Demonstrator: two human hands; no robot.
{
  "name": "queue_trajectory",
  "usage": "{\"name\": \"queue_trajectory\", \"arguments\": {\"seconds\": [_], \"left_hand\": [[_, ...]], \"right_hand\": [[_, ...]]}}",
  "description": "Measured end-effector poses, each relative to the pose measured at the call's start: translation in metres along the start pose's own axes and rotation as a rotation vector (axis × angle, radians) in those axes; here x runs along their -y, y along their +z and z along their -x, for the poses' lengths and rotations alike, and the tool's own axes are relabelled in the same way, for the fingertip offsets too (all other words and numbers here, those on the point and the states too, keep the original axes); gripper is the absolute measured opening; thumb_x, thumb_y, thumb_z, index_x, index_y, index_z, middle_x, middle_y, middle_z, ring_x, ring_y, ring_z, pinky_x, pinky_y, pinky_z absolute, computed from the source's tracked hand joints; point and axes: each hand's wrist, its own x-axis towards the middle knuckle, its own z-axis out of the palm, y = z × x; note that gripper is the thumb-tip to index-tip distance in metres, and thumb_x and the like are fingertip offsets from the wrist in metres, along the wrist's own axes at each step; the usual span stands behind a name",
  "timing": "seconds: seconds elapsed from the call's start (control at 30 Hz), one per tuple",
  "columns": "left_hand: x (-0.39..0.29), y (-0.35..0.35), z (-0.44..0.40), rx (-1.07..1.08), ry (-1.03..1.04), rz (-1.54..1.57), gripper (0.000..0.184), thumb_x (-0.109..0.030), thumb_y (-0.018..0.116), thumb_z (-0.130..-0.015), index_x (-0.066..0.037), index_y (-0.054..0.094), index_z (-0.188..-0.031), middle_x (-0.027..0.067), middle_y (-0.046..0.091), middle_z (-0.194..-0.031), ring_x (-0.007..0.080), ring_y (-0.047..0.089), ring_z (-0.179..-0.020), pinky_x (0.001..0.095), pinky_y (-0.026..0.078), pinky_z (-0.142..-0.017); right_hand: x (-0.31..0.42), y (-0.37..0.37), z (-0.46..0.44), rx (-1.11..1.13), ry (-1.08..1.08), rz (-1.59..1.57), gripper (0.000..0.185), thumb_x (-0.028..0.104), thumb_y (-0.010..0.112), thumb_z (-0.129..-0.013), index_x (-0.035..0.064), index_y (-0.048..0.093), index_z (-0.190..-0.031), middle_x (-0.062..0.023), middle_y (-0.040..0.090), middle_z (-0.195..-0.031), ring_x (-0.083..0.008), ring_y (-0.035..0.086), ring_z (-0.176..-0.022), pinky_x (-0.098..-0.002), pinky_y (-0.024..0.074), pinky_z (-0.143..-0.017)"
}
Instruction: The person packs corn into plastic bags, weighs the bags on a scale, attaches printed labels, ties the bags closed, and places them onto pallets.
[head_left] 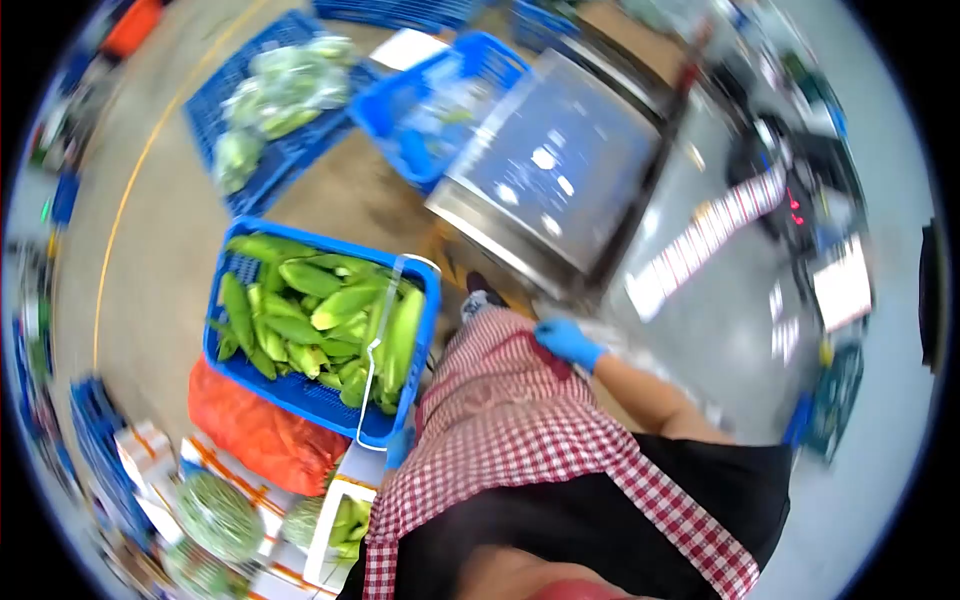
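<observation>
My right hand (567, 342), in a blue glove, is at the front of the red-and-white checked apron (500, 410). Its fingers look closed beside a dark red patch; what they hold, if anything, is unclear. Only a bit of my left hand (398, 448), also gloved in blue, shows between the apron and the lower right corner of a blue crate (312, 408); its fingers are hidden. Green corn cobs in their husks (345, 305) fill much of this crate. A white wire handle (371, 375) crosses its right end.
An orange-red mesh sack (265, 425) lies below the crate, near wrapped round produce (220, 515) and a white box (325, 540). Ahead are a blue pallet (210, 120) with bagged vegetables, another blue crate (415, 170) and a metal-topped unit (555, 160). A label strip (700, 245) lies on the right.
</observation>
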Motion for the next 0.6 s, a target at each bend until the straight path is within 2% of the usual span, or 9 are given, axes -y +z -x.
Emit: {"name": "queue_trajectory", "arguments": {"seconds": [0.07, 0.1, 0.17, 0.2, 0.23, 0.3, 0.4, 0.5, 0.6], "left_hand": [[0.013, 0.001, -0.01, 0.127, 0.028, -0.2, 0.023, -0.03, 0.06, -0.08, -0.008, 0.065, -0.086, 0.0203, 0.059, -0.07, 0.0337, 0.057, -0.06, 0.0441, 0.045, -0.053], [0.006, -0.01, -0.016, 0.141, 0.153, -0.273, 0.022, -0.027, 0.06, -0.08, -0.006, 0.064, -0.084, 0.0157, 0.059, -0.066, 0.0268, 0.057, -0.053, 0.038, 0.044, -0.047], [-0.011, -0.017, -0.038, 0.29, -0.888, 1.152, 0.016, -0.02, 0.057, -0.081, -0.005, 0.061, -0.081, 0.0072, 0.058, -0.063, 0.0173, 0.054, -0.049, 0.0292, 0.041, -0.043], [-0.115, -0.09, -0.04, 0.279, -0.837, 1.099, 0.012, -0.016, 0.056, -0.08, -0.006, 0.059, -0.075, 0.0006, 0.056, -0.063, 0.0103, 0.051, -0.048, 0.0229, 0.039, -0.043], [-0.12, -0.094, -0.046, 0.362, -0.821, 1.183, 0.01, -0.016, 0.058, -0.079, -0.006, 0.061, -0.078, 0.0013, 0.058, -0.064, 0.0106, 0.051, -0.05, 0.0225, 0.039, -0.044], [-0.163, -0.095, -0.052, 0.258, -0.812, 1.07, 0.011, -0.014, 0.052, -0.086, -0.008, 0.058, -0.08, -0.0027, 0.049, -0.056, 0.0076, 0.04, -0.043, 0.0199, 0.03, -0.038], [-0.203, -0.083, -0.05, 0.19, -0.743, 0.904, 0.013, -0.016, 0.054, -0.084, -0.007, 0.063, -0.086, 0.0017, 0.063, -0.072, 0.0092, 0.055, -0.053, 0.0185, 0.042, -0.047], [-0.235, -0.056, -0.031, 0.181, -0.757, 0.863, 0.017, -0.017, 0.056, -0.083, -0.007, 0.065, -0.093, 0.0012, 0.065, -0.08, 0.0089, 0.059, -0.066, 0.0194, 0.045, -0.057], [-0.242, -0.012, -0.005, 0.178, -0.809, 0.79, 0.019, -0.02, 0.058, -0.082, -0.009, 0.065, -0.095, -0.0004, 0.065, -0.084, 0.0081, 0.058, -0.067, 0.0199, 0.045, -0.059]], "right_hand": [[-0.021, 0.001, 0.039, -0.074, -0.045, -0.109, 0.023, 0.022, 0.054, -0.077, 0.0057, 0.064, -0.088, -0.0141, 0.065, -0.083, -0.0267, 0.061, -0.072, -0.037, 0.048, -0.069], [-0.036, 0.01, 0.056, -0.068, -0.029, -0.206, 0.024, 0.022, 0.055, -0.076, 0.0059, 0.064, -0.09, -0.0138, 0.065, -0.085, -0.0279, 0.061, -0.074, -0.0378, 0.0477, -0.07], [-0.079, 0.033, 0.086, -0.122, 0.027, -0.333, 0.024, 0.023, 0.057, -0.076, 0.0053, 0.063, -0.091, -0.014, 0.065, -0.086, -0.0273, 0.061, -0.071, -0.0377, 0.0476, -0.068], [-0.106, 0.042, 0.098, -0.177, 0.085, -0.339, 0.022, 0.023, 0.059, -0.076, 0.0048, 0.063, -0.088, -0.0151, 0.064, -0.086, -0.0261, 0.06, -0.072, -0.0367, 0.0471, -0.068], [-0.14, 0.051, 0.107, -0.179, 0.263, -0.424, 0.025, 0.024, 0.059, -0.077, 0.0038, 0.063, -0.092, -0.0149, 0.064, -0.09, -0.0243, 0.06, -0.078, -0.0355, 0.047, -0.071], [-0.213, 0.065, 0.121, -0.162, 0.604, -0.581, 0.032, 0.025, 0.06, -0.078, 0.0017, 0.062, -0.1, -0.0145, 0.064, -0.098, -0.0206, 0.06, -0.088, -0.033, 0.0467, -0.077], [-0.295, 0.069, 0.125, -0.358, 0.971, -1.023, 0.03, 0.027, 0.057, -0.08, 0.0021, 0.062, -0.097, -0.0192, 0.062, -0.096, -0.0252, 0.06, -0.087, -0.0374, 0.0463, -0.073], [-0.362, 0.071, 0.101, -0.521, 0.689, -0.325, 0.032, 0.029, 0.056, -0.081, 0.0025, 0.061, -0.097, -0.0201, 0.062, -0.097, -0.0298, 0.059, -0.088, -0.0407, 0.0452, -0.073], [-0.396, 0.063, 0.064, -0.572, 0.605, -0.149, 0.033, 0.03, 0.056, -0.081, 0.0025, 0.061, -0.099, -0.0198, 0.061, -0.099, -0.0312, 0.058, -0.09, -0.041, 0.0444, -0.076]]}}
